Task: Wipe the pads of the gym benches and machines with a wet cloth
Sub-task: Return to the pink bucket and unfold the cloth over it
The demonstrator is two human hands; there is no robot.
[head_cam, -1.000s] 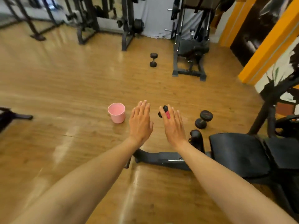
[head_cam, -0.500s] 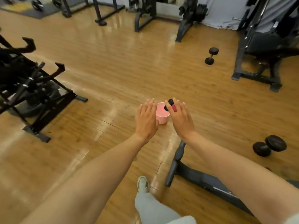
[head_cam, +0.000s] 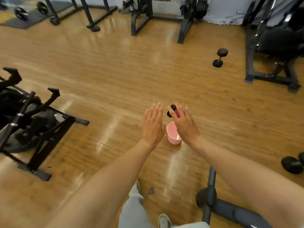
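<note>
My left hand (head_cam: 153, 124) is stretched out flat over the wooden floor, fingers straight and holding nothing. Beside it, my right hand (head_cam: 185, 125) is also stretched out, and a small black and red object (head_cam: 172, 111) sticks up between its fingers. A pink bucket (head_cam: 174, 137) stands on the floor below and between both hands, partly covered by the right hand. No cloth shows. A machine with a black pad (head_cam: 279, 40) stands at the far right.
An exercise bike (head_cam: 29, 119) stands at the left. The dark bench base (head_cam: 230, 209) lies at the lower right, next to my leg and shoe (head_cam: 162, 219). One dumbbell (head_cam: 219, 57) lies far right, another (head_cam: 292, 163) at the right edge. Racks (head_cam: 139, 17) line the back.
The view has swung left and moved closer to the pink bucket, which now sits under my hands rather than ahead of them. Both hands keep the same flat pose, the right still carrying the object.
</note>
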